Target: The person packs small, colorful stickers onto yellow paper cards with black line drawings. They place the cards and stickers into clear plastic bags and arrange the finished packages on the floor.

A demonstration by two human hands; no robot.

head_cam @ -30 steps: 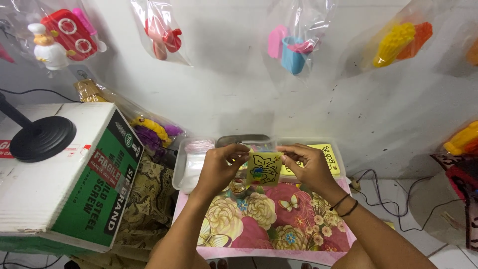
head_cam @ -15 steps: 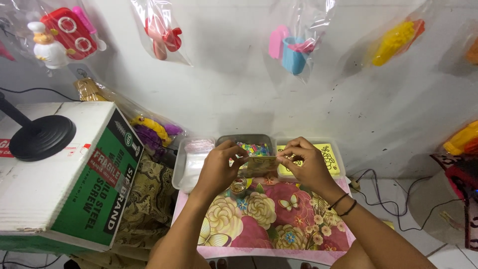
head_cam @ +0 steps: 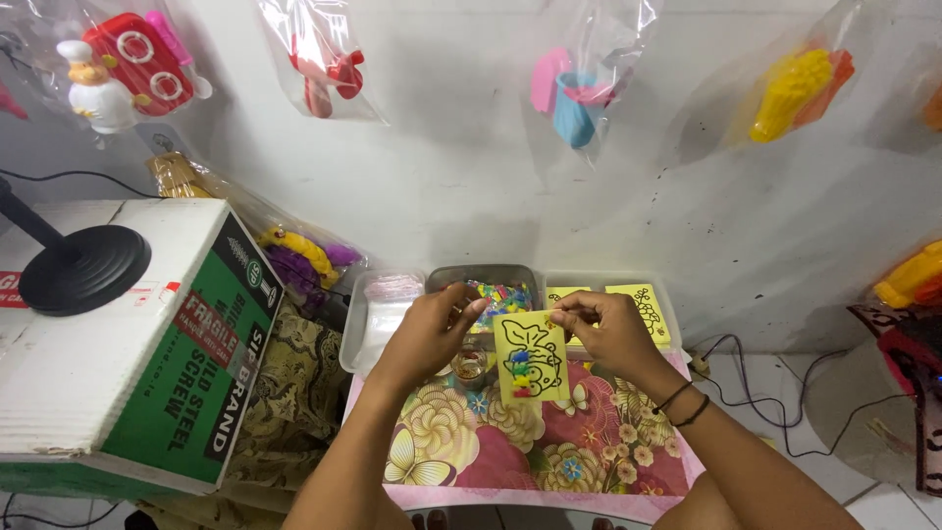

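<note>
Yellow card [head_cam: 531, 358] pinched at its top by right hand [head_cam: 608, 329]; left hand [head_cam: 432, 329] pinches its upper left corner. Keep card flat over floral cloth [head_cam: 589, 442], grip edges only.

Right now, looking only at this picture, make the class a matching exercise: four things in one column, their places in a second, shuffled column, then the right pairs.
Things
1. yellow card
2. black round stand base
3. floral cloth
4. blue and pink toy in a clear bag

Places
A. hanging on the wall
B. on top of the cardboard box
C. spread under the hands
D. held up in the right hand

Pairs: 1-D, 2-B, 3-C, 4-A
</note>
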